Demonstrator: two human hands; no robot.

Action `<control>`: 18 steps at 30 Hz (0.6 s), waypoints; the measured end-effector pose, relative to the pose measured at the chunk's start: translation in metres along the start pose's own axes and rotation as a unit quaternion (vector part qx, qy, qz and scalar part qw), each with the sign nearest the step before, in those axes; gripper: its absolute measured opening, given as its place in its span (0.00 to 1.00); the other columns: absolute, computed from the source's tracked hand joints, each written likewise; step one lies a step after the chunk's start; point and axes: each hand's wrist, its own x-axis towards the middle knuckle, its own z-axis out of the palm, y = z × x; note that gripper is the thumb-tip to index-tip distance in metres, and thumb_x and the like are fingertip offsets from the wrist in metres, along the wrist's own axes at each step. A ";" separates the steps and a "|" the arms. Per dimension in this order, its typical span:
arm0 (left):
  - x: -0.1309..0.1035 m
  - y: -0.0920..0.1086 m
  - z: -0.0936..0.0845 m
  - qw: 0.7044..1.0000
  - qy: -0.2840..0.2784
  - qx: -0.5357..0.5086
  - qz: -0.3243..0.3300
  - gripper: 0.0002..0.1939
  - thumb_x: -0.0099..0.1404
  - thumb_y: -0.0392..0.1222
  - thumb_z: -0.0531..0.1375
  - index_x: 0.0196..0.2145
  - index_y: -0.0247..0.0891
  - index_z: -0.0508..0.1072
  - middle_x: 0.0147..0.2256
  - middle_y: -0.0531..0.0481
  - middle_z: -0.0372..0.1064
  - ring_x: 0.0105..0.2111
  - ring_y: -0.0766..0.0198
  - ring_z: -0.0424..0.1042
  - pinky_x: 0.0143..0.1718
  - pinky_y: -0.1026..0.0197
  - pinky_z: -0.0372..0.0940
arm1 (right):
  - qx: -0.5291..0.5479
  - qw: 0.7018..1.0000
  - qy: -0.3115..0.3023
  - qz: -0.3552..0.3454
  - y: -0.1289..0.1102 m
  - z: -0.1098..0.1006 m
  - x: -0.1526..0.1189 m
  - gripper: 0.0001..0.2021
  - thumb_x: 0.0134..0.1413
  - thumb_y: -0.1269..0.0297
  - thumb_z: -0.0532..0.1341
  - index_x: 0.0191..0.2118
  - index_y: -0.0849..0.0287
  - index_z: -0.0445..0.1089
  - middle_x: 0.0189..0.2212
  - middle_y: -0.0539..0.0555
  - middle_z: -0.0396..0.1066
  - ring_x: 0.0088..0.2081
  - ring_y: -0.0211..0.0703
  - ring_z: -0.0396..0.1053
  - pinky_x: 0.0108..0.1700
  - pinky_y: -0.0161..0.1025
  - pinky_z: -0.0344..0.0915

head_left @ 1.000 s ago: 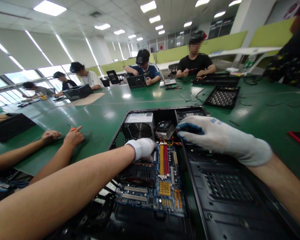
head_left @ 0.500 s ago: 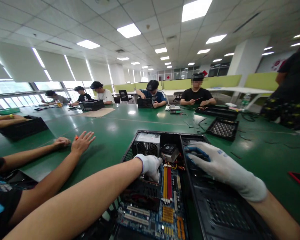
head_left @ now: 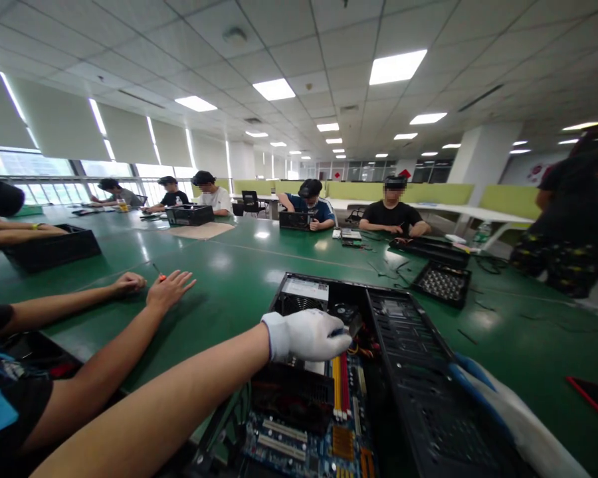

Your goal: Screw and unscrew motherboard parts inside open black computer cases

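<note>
An open black computer case (head_left: pixel 421 372) lies on the green table in front of me. My left hand (head_left: pixel 311 335), in a white glove, reaches over the inside. Its fingers close at the side of the CPU cooler (head_left: pixel 353 322), a fan on a metal heatsink, partly hidden by the glove. Below are yellow and red memory slots (head_left: pixel 343 395) on the blue motherboard (head_left: pixel 279 451). The power supply (head_left: pixel 306 289) fills the far left corner. My right hand (head_left: pixel 508 415), gloved in white with a blue palm, lies with fingers stretched along the case's right outer edge.
A co-worker's hands (head_left: pixel 167 290) rest on the table at left, with an orange-handled screwdriver (head_left: pixel 162 276). A black tray (head_left: pixel 443 282) of small metal parts lies beyond the case. More people sit around the green table (head_left: pixel 239 255) with computer cases. Loose cables lie at right.
My left hand has risen and moved right, from beside the memory slots to the cooler. My right hand has slid from the case's inner panel toward me, to its outer right edge.
</note>
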 end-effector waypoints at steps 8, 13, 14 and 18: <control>-0.115 0.051 -0.015 0.998 0.057 -0.012 0.022 0.17 0.74 0.50 0.49 0.36 0.44 0.75 0.35 0.45 0.78 0.36 0.55 0.77 0.41 0.55 0.70 | 0.066 0.994 -0.084 -0.002 -0.071 0.042 -0.016 0.28 0.60 0.41 0.59 0.60 0.50 0.71 0.57 0.56 0.75 0.57 0.60 0.73 0.58 0.50 0.71; -0.155 0.013 0.005 0.986 0.122 -0.091 -0.070 0.17 0.68 0.61 0.54 0.38 0.51 0.77 0.35 0.46 0.75 0.43 0.53 0.76 0.42 0.55 0.72 | 0.001 0.991 -0.110 -0.070 -0.109 0.101 0.001 0.28 0.64 0.41 0.55 0.60 0.55 0.69 0.58 0.60 0.74 0.56 0.59 0.72 0.61 0.55 0.65; -0.161 -0.008 0.001 0.984 0.131 -0.090 -0.084 0.17 0.68 0.61 0.54 0.39 0.51 0.77 0.36 0.45 0.75 0.44 0.54 0.76 0.41 0.55 0.72 | -0.002 0.990 -0.114 -0.085 -0.116 0.115 0.007 0.28 0.65 0.41 0.54 0.59 0.56 0.69 0.57 0.61 0.74 0.56 0.58 0.72 0.62 0.55 0.64; -0.183 -0.124 -0.050 0.973 0.172 -0.073 -0.137 0.21 0.70 0.56 0.47 0.43 0.50 0.78 0.38 0.44 0.76 0.52 0.53 0.73 0.42 0.52 0.71 | 0.014 0.984 -0.144 -0.108 -0.145 0.177 0.029 0.27 0.66 0.43 0.53 0.58 0.57 0.68 0.58 0.62 0.72 0.59 0.56 0.69 0.64 0.53 0.61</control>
